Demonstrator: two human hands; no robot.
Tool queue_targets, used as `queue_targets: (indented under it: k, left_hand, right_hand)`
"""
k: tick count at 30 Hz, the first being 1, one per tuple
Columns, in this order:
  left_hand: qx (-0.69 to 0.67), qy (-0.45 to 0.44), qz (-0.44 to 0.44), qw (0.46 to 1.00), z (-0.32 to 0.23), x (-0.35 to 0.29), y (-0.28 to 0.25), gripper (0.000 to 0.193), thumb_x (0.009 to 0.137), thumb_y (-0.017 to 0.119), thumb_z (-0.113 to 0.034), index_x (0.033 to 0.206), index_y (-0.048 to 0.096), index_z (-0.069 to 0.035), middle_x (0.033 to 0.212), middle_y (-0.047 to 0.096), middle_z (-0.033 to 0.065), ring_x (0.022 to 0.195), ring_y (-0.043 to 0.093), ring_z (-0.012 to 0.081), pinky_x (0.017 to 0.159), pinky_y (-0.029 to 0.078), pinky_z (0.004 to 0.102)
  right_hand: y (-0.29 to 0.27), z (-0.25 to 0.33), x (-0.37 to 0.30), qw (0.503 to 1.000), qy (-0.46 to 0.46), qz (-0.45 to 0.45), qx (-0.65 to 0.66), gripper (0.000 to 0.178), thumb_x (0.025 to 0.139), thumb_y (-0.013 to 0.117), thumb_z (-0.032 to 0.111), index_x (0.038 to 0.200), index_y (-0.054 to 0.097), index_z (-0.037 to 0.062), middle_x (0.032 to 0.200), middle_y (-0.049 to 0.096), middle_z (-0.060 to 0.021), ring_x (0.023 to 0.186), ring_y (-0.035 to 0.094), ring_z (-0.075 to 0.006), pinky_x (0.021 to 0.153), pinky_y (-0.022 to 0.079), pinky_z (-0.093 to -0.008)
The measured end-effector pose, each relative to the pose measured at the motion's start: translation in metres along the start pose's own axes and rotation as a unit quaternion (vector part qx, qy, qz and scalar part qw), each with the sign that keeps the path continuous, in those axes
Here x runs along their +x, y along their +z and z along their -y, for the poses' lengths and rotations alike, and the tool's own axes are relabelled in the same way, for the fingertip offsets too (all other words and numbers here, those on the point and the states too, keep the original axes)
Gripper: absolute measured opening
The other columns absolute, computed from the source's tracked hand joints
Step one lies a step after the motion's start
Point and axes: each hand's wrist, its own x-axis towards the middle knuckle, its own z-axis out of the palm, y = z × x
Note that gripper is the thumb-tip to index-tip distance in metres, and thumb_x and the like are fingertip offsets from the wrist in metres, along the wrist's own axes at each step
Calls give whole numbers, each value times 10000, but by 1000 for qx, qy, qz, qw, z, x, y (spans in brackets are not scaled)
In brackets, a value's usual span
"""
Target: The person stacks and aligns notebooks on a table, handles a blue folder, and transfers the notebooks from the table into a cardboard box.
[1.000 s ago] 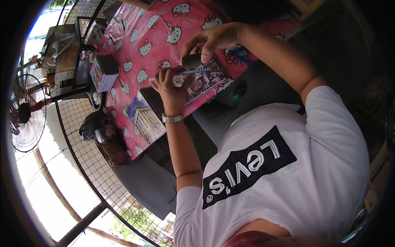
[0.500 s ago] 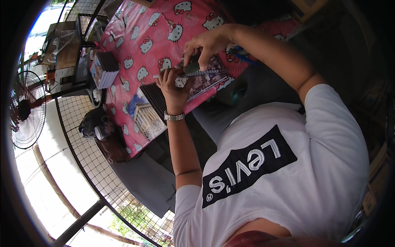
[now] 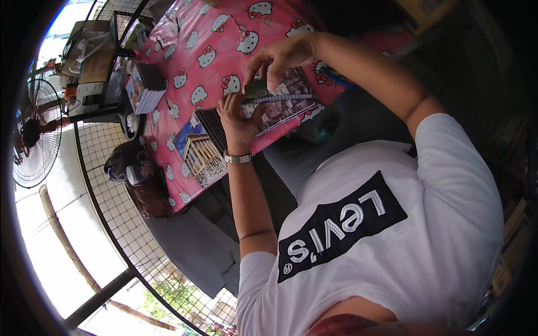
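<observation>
Spiral notebook [image 3: 284,115] lies on a pink patterned tablecloth [image 3: 185,59], its coil [image 3: 291,97] running left to right — left hand [image 3: 239,122] grasping the coil's left end, right hand [image 3: 278,57] arched above, thumb and fingers holding a dark piece [image 3: 256,88]. Far left, clear plastic [image 3: 91,45] drapes a brown carton [image 3: 95,70], contents hidden.

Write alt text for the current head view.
The right hand pinches a dark object beside the coil of a notebook on a pink table, the left hand at the coil's left end. Stacked notebooks and a fan appear at left.
</observation>
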Motion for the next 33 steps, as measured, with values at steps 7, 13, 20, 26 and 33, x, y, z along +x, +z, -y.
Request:
queue_targets:
  k: [7,13,20,26,33]
  left_hand:
    - [-5,12,-30,999,24,-5,-16,314,699,820,-86,950,636,-41,1021,628,106,987,594,299,833,478,408]
    - [-128,-73,22,989,31,-5,-9,289,734,809,-89,950,626,-30,942,621,82,789,620,227,677,500,308]
    - [-197,-90,35,976,27,-3,1,304,777,785,-54,1017,604,-15,929,633,22,792,599,113,731,483,260]
    - [-211,-96,35,972,20,2,8,317,772,789,-30,1028,604,-6,951,643,5,829,598,92,750,479,243]
    - [-253,-211,-34,944,21,-1,6,250,797,758,1,1014,637,27,906,677,49,794,632,105,705,508,241]
  right_hand:
    - [5,9,16,973,-37,57,219,499,748,745,125,1230,640,49,1152,593,-85,889,632,-158,814,508,-271]
    - [3,8,27,993,-15,51,106,541,740,762,115,1250,605,26,1127,635,-77,947,618,-143,821,502,-293]
    - [1,6,8,994,-31,38,96,586,720,776,225,1252,610,44,1124,625,-45,1048,564,-145,912,451,-306]
    - [-2,3,2,980,-50,84,176,535,714,771,234,1224,665,108,1244,568,-57,1138,506,-206,980,406,-337]
    - [-49,-79,0,852,5,-306,-425,616,732,794,326,1277,618,100,1263,579,-130,1191,540,-271,974,452,-374]
